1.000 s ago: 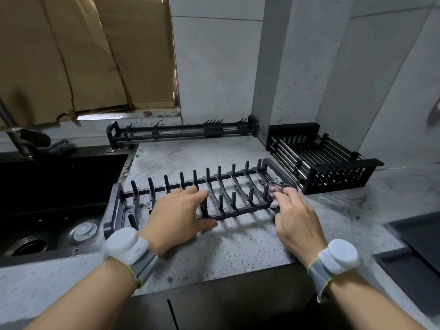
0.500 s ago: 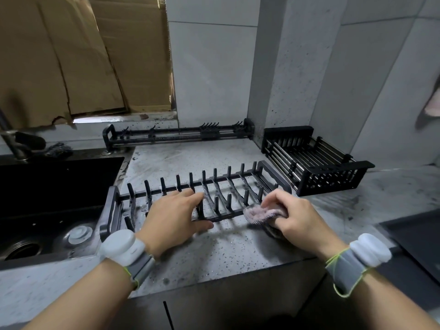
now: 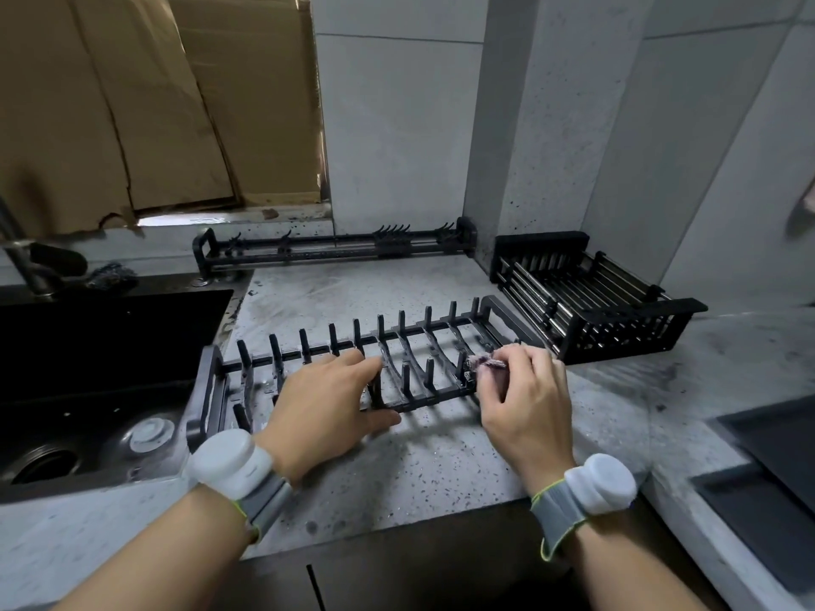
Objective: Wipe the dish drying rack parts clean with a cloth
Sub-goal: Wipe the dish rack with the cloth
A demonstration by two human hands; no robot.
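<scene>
my left hand [image 3: 328, 401] is curled over the front bar of the black plate rack [image 3: 353, 368], which lies flat on the bench [image 3: 441, 456] next to the sink [image 3: 88, 368]; my right hand [image 3: 522, 399] squeezes the small cloth [image 3: 483, 362] against the pegs at the rack's right end; i think the cloth could snag on a peg and slip out of my fingers; if i rub too hard the light rack might slide toward the sink; the bench looks wet, so my holding hand could slip too.
</scene>
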